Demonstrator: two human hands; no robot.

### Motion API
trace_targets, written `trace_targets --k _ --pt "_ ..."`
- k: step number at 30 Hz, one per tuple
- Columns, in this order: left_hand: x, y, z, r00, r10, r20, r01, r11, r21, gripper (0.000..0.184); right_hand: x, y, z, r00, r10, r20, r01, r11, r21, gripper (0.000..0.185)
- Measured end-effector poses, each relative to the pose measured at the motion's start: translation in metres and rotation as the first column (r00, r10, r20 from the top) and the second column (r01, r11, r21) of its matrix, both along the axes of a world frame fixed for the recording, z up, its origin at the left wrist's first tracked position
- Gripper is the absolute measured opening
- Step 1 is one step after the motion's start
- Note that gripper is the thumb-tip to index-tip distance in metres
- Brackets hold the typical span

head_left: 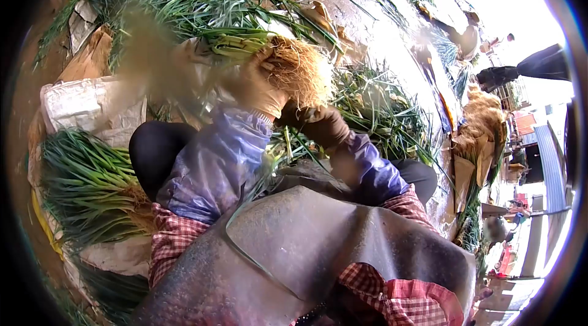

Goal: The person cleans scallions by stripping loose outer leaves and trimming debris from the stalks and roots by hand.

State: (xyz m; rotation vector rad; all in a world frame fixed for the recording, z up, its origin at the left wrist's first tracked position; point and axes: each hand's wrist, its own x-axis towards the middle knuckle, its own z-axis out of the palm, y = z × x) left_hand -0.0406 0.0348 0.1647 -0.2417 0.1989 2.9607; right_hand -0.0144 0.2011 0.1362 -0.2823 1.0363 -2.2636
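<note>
A bunch of spring onions (300,72) with pale tan roots is held up in front of me, its roots turned toward the right and its green stems toward the back left. My left hand (262,90), in a light glove, is closed around the bunch just behind the roots. Just below the roots is my right hand (320,124), in a dark brown glove, its fingers curled in. What it holds, if anything, is hidden. A smear on the lens blurs the area left of my left hand.
Another pile of spring onions (92,185) lies on sacking at my left. Loose green leaves (392,112) lie on the right, and more onions (202,4) are spread farther ahead. A dark apron (294,234) covers my lap. A heap of roots (484,115) stands at far right.
</note>
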Motion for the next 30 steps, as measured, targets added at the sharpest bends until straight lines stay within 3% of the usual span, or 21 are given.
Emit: trace_targets --k 2,4,5,8,10,11,12,13,14,15,16,17,18,20,21,22,24,26,27,28,30 --pt "-0.003 -0.003 -0.004 1.0 -0.021 0.0 0.021 1.0 -0.003 0.025 0.016 -0.008 -0.01 0.953 0.253 0.167 -0.233 0.964 -0.131 0.013" --pt "-0.008 -0.009 -0.009 0.997 -0.066 -0.026 0.066 0.998 -0.011 0.023 0.028 -0.003 0.022 0.973 0.155 0.171 -0.16 0.987 0.019 0.023" --pt "-0.008 -0.011 -0.014 0.992 -0.101 -0.073 0.092 0.988 -0.121 0.02 0.035 -0.003 0.042 0.98 0.148 0.137 -0.151 0.989 0.012 0.023" --pt "-0.016 0.006 -0.044 0.988 0.073 -0.137 -0.088 0.99 -0.111 0.019 0.055 0.016 0.055 0.987 0.159 -0.026 -0.158 0.987 0.031 0.014" --pt "-0.029 -0.024 -0.042 0.859 -0.217 -0.464 0.33 0.927 0.178 0.02 0.065 0.043 0.068 0.986 0.166 0.003 -0.166 0.983 -0.078 0.014" --pt "-0.025 -0.022 -0.033 0.99 0.057 -0.131 -0.085 0.97 -0.227 0.023 0.065 0.059 0.074 0.985 0.169 0.026 -0.162 0.974 -0.159 0.014" --pt "-0.003 -0.029 0.003 0.985 0.071 -0.159 -0.124 0.926 -0.356 0.023 0.058 0.085 0.079 0.957 0.222 -0.187 -0.239 0.968 -0.075 0.019" --pt "-0.009 -0.028 -0.01 0.984 0.086 -0.156 -0.151 0.869 -0.472 0.027 0.051 0.109 0.087 0.879 0.277 -0.388 -0.29 0.957 0.025 0.025" --pt "-0.012 -0.025 -0.021 0.987 0.087 -0.132 -0.142 0.856 -0.497 0.031 0.045 0.129 0.09 0.863 0.334 -0.378 -0.203 0.916 0.345 0.029" --pt "-0.014 -0.022 -0.03 0.99 0.088 -0.107 -0.131 0.843 -0.521 0.035 0.04 0.147 0.095 0.843 0.427 -0.328 -0.146 0.767 0.625 0.033" --pt "-0.004 -0.018 -0.03 0.996 0.075 -0.054 -0.091 0.884 -0.458 0.037 0.034 0.158 0.098 0.93 0.359 -0.078 -0.05 0.334 0.941 0.036" --pt "0.002 -0.02 -0.022 0.989 -0.134 -0.06 0.097 0.902 -0.421 0.031 0.025 0.164 0.078 0.817 0.565 -0.114 0.129 0.014 0.992 0.042" --pt "0.001 -0.014 -0.037 0.978 -0.185 -0.1 0.135 0.918 -0.373 0.027 0.016 0.172 0.059 0.68 0.732 -0.038 0.346 -0.275 0.897 0.048" --pt "0.006 0.003 -0.051 0.971 -0.205 -0.125 0.148 0.92 -0.364 0.023 0.026 0.146 0.075 0.85 0.521 0.084 0.444 -0.791 0.421 0.076" --pt "0.012 0.013 -0.05 0.979 -0.176 -0.108 0.119 0.908 -0.401 0.022 0.015 0.183 0.044 0.749 0.615 -0.247 0.515 -0.308 0.8 0.081" --pt "0.018 0.022 -0.04 0.994 -0.108 0.004 0.095 0.853 -0.513 0.021 0.026 0.148 0.064 0.804 0.299 -0.514 0.42 0.326 0.847 0.091" --pt "0.018 0.034 -0.064 0.982 -0.186 -0.021 0.144 0.825 -0.546 0.023 0.032 0.095 0.081 0.917 0.057 -0.395 0.289 0.586 0.757 0.103" --pt "0.037 0.047 -0.042 0.984 -0.176 0.039 0.179 0.92 -0.349 0.027 0.021 0.074 0.054 0.77 0.292 -0.567 0.319 0.593 0.739 0.114" --pt "0.031 0.052 -0.066 0.982 -0.187 0.033 0.186 0.91 -0.37 0.03 0.02 0.057 0.044 0.724 0.345 -0.597 0.236 0.689 0.685 0.114" --pt "0.038 0.056 -0.059 0.972 -0.217 0.088 0.232 0.943 -0.238 0.025 0.02 0.042 0.034 0.672 0.391 -0.629 0.138 0.768 0.625 0.114" --pt "0.043 0.055 -0.056 0.974 -0.213 0.076 0.222 0.962 -0.157 0.025 0.02 0.019 0.01 0.782 0.363 -0.506 0.072 0.754 0.653 0.112"
